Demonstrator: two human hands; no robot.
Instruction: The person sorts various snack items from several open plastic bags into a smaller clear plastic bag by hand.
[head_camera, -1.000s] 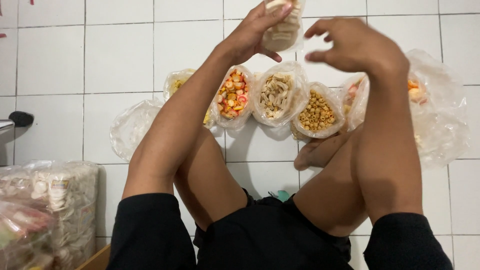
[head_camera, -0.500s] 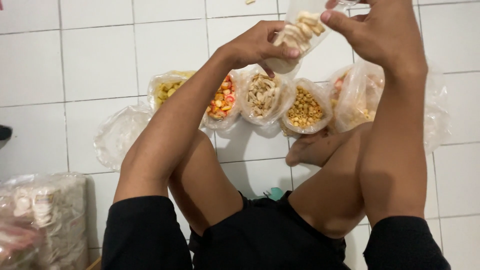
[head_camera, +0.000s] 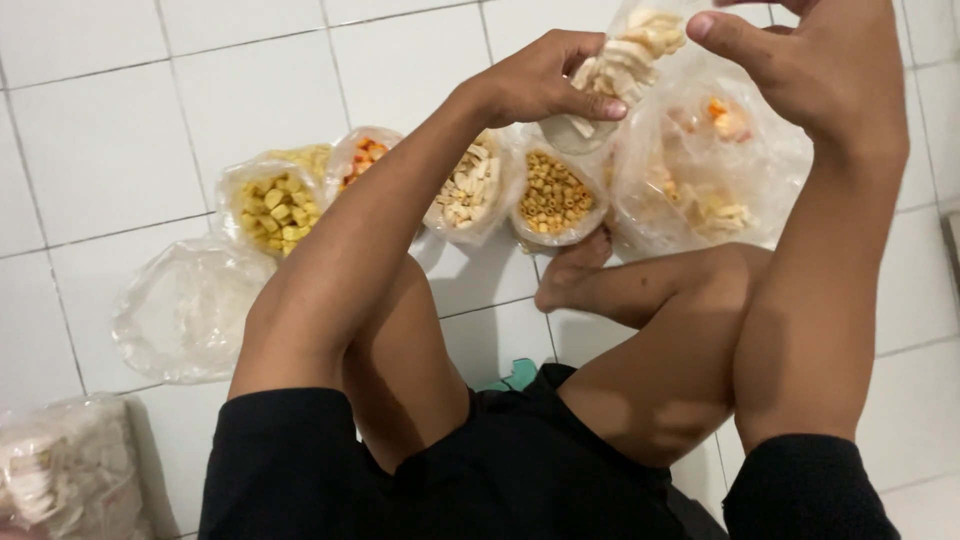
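Your left hand (head_camera: 545, 85) is closed around the lower part of a small clear bag of pale crackers (head_camera: 625, 65), fingers wrapped over the front of the plastic, holding it up above the row of open bags on the white tiled floor (head_camera: 110, 140). Your right hand (head_camera: 810, 60) is at the bag's top edge, thumb stretched toward the plastic; its fingertips run out of the frame, so you cannot tell whether it actually pinches the bag. Below your left forearm sit a bag of yellow cube snacks (head_camera: 275, 205), a bag of red and orange pieces (head_camera: 365, 160), a bag of pale stick crackers (head_camera: 470, 185) and a bag of small golden rings (head_camera: 553, 195), all side by side. Under your right hand lies a large loose bag of mixed crackers (head_camera: 715, 190). A nearly empty clear bag (head_camera: 185, 310) lies just left of your left elbow, and your bare foot (head_camera: 570, 275) rests just below the ring snacks.
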